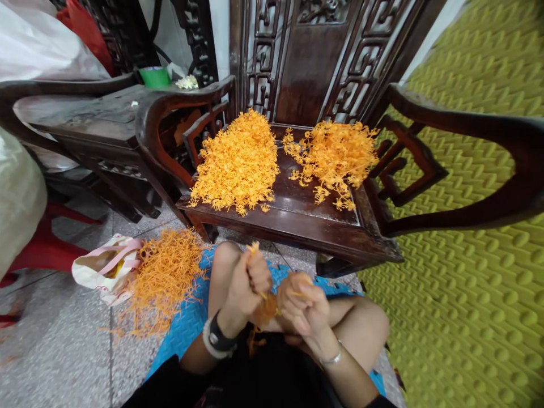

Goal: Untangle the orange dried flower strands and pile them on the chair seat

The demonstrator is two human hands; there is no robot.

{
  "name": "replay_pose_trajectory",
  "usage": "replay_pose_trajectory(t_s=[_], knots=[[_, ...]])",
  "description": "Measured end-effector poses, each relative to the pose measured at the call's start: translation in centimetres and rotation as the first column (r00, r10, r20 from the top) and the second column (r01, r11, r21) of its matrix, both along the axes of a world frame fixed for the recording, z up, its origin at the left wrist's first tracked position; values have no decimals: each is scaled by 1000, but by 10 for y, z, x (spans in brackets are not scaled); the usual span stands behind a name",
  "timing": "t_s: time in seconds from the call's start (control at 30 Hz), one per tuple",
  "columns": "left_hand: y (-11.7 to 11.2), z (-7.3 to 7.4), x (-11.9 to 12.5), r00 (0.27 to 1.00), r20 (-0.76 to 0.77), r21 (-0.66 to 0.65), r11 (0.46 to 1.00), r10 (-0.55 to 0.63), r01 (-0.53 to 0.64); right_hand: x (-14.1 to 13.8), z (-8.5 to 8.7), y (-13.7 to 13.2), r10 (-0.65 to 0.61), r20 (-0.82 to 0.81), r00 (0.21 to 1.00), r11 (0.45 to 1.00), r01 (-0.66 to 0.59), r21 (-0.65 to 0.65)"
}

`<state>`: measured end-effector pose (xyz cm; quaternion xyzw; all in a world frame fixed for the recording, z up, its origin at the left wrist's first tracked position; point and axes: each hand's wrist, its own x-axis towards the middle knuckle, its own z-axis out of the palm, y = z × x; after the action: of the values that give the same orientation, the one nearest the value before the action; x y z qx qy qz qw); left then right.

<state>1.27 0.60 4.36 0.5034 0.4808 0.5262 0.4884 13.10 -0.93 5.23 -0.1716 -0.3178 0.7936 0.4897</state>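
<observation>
My left hand (251,286) is closed in a fist, and an orange flower-like piece (254,248) sticks out above its thumb. Close beside it, my right hand (302,303) is closed too, with a thin orange strand between its fingers. A blurred orange clump (267,310) shows between the two hands, above my lap. In front of me, a dense heap of small orange flower-like pieces (240,161) lies on the left of a dark wooden chair seat (293,224). A looser pile of tangled orange pieces (340,150) lies on the right of that seat.
Thin orange strands (170,277) are heaped on the floor at the left, against a white bag with pink handles (108,263). I sit on a blue foam mat (182,337). A side table (97,116) holds a green roll (153,77). Yellow-green matting (467,294) stands at right.
</observation>
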Motion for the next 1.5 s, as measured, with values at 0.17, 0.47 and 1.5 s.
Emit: replay_pose_trajectory(t_s=[0.17,0.47,1.5], knots=[[38,11,-31,851,526,81,995,12,-64,17,22,7,-230,-4,973,973,230,-26],[236,69,-78,666,-480,687,717,571,-118,29,29,28,-185,65,981,961,195,-194],[17,24,7,567,-824,410,695,3,591,29,5,-7,-469,208,858,868,491,-70]])
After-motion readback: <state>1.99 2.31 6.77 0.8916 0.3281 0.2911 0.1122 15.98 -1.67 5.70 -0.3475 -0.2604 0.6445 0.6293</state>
